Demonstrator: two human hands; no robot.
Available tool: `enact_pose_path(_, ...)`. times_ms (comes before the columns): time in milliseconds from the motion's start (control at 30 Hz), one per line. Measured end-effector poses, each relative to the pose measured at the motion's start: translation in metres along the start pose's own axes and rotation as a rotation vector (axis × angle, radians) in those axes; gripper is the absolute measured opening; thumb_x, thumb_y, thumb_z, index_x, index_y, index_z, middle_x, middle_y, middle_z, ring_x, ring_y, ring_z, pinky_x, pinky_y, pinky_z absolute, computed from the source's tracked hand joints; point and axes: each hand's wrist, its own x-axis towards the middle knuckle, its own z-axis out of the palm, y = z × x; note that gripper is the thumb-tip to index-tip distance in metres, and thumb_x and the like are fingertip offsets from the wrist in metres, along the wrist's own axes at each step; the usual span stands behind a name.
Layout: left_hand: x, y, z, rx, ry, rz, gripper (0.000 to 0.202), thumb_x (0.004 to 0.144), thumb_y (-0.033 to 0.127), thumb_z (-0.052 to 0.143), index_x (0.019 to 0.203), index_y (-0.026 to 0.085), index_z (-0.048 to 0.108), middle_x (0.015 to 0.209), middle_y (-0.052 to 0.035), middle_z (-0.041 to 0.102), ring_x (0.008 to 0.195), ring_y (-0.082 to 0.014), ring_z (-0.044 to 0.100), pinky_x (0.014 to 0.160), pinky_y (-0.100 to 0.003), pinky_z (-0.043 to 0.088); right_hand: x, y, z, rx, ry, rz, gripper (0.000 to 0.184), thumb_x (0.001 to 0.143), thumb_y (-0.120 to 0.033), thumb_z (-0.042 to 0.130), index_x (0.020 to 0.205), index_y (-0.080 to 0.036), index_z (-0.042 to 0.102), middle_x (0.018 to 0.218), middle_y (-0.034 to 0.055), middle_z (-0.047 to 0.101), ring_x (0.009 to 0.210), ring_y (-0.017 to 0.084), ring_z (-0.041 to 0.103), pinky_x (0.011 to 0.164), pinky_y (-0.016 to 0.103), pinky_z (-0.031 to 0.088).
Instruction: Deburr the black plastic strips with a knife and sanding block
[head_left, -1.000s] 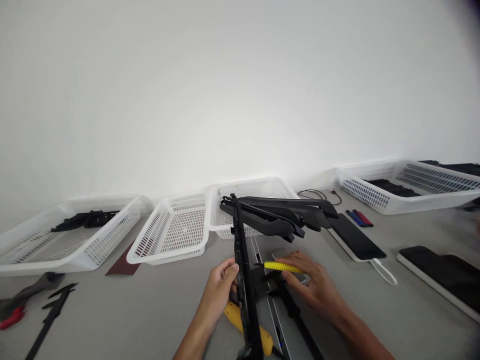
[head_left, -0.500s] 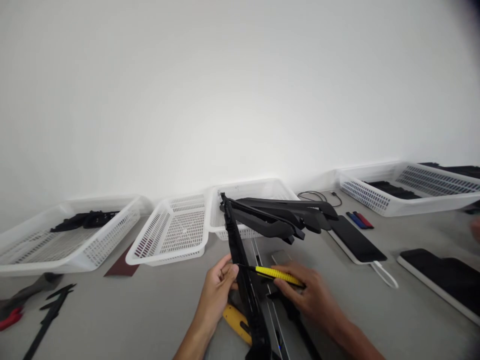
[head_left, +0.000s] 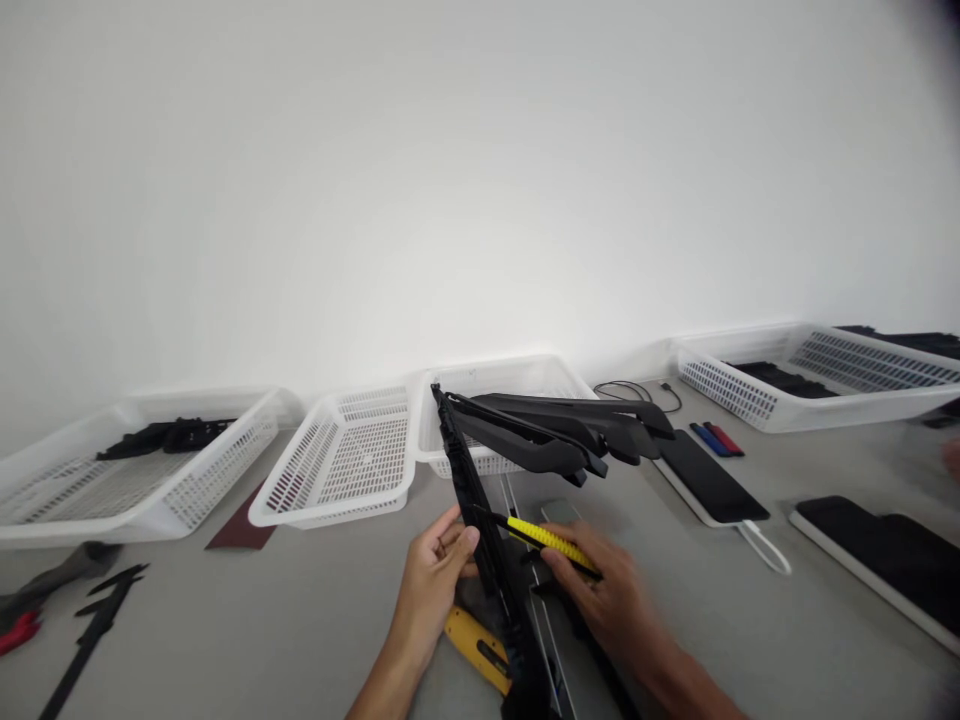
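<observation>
My left hand point(head_left: 441, 565) is closed around the edge of a long black plastic strip point(head_left: 480, 540), which stands tilted with its far end over a white basket. My right hand point(head_left: 611, 580) grips a yellow-and-black utility knife point(head_left: 544, 535). The knife's thin tip meets the strip beside my left fingers; whether it touches cannot be told. Under the strip lies a yellow tool point(head_left: 474, 645) with a black slot, partly hidden. Below my right hand a black caliper-like tool point(head_left: 592, 640) and a steel ruler point(head_left: 553, 640) are partly covered.
Several black curved parts point(head_left: 540, 455) rest across the middle basket point(head_left: 510, 375). More baskets point(head_left: 337, 480) point(head_left: 180, 500) point(head_left: 772, 410) line the wall. Black calipers point(head_left: 94, 640) and sandpaper point(head_left: 244, 525) lie left; phones point(head_left: 712, 480) point(head_left: 885, 550) and small blue and red pieces point(head_left: 716, 438) lie right.
The knife and my right hand have shifted slightly up and left along the strip. The strip's far end has tilted a little to the left, and my left hand stays on it.
</observation>
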Motion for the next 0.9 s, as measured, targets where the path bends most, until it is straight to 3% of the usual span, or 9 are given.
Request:
enact_pose_path(167, 0.002, -0.004, -0.009, 0.055, 0.089, 0.002, 0.082, 0.077, 0.063, 0.089, 0.142, 0.016, 0.073, 0.090, -0.0061, 0.084, 0.073, -0.0207, 0.076, 0.062, -0.026, 0.058, 0.003, 0.000, -0.007, -0.007, 0.030, -0.040, 0.028, 0.108, -0.045, 0.061, 0.113, -0.026, 0.081, 0.100, 0.0072, 0.083, 0.090, 0.026, 0.080, 0.081, 0.035, 0.064)
enact_pose_path(333, 0.002, -0.001, -0.010, 0.008, 0.070, 0.036, 0.068, 0.085, 0.063, 0.082, 0.137, 0.020, 0.076, 0.121, -0.0121, 0.084, 0.105, -0.0286, 0.079, 0.095, -0.035, 0.059, 0.005, 0.002, -0.009, 0.000, -0.009, -0.096, 0.026, 0.108, -0.043, 0.063, 0.117, -0.027, 0.080, 0.104, 0.0067, 0.083, 0.094, 0.025, 0.078, 0.085, 0.037, 0.063)
enact_pose_path(367, 0.001, 0.000, -0.008, -0.017, 0.062, 0.025, 0.068, 0.085, 0.063, 0.082, 0.137, 0.020, 0.076, 0.121, -0.0121, 0.084, 0.102, -0.0280, 0.079, 0.093, -0.035, 0.059, 0.005, 0.002, -0.008, -0.006, -0.013, -0.092, 0.026, 0.109, -0.044, 0.062, 0.119, -0.028, 0.080, 0.106, 0.0068, 0.083, 0.096, 0.026, 0.078, 0.087, 0.037, 0.063)
enact_pose_path(433, -0.004, 0.002, -0.004, -0.066, 0.030, -0.046, 0.073, 0.085, 0.065, 0.081, 0.141, 0.019, 0.072, 0.108, -0.0102, 0.086, 0.080, -0.0238, 0.078, 0.073, -0.032, 0.060, 0.006, 0.003, -0.007, -0.014, -0.011, -0.081, 0.028, 0.109, -0.045, 0.060, 0.121, -0.028, 0.080, 0.108, 0.0071, 0.082, 0.099, 0.026, 0.078, 0.089, 0.038, 0.063)
enact_pose_path(533, -0.010, 0.005, 0.002, -0.102, -0.031, -0.166, 0.082, 0.077, 0.073, 0.083, 0.135, 0.016, 0.072, 0.079, -0.0041, 0.081, 0.052, -0.0161, 0.064, 0.046, -0.025, 0.047, 0.008, 0.004, -0.008, -0.011, 0.014, -0.050, 0.028, 0.109, -0.044, 0.060, 0.121, -0.027, 0.079, 0.110, 0.0084, 0.082, 0.102, 0.027, 0.077, 0.091, 0.040, 0.062)
enact_pose_path(700, -0.010, 0.011, 0.006, -0.126, -0.061, -0.164, 0.071, 0.066, 0.073, 0.091, 0.106, 0.015, 0.080, 0.061, 0.0025, 0.069, 0.045, -0.0130, 0.057, 0.043, -0.024, 0.046, 0.012, 0.002, -0.019, 0.025, -0.053, -0.012, 0.024, 0.106, -0.041, 0.063, 0.114, -0.025, 0.080, 0.107, 0.0089, 0.081, 0.097, 0.027, 0.077, 0.086, 0.038, 0.063)
enact_pose_path(900, -0.006, 0.011, 0.005, -0.130, -0.077, -0.107, 0.060, 0.070, 0.068, 0.092, 0.099, 0.017, 0.082, 0.058, 0.0058, 0.063, 0.048, -0.0113, 0.055, 0.044, -0.021, 0.042, 0.015, -0.003, -0.028, 0.027, -0.103, 0.006, 0.023, 0.103, -0.040, 0.066, 0.108, -0.024, 0.081, 0.101, 0.0086, 0.082, 0.091, 0.027, 0.078, 0.083, 0.038, 0.063)
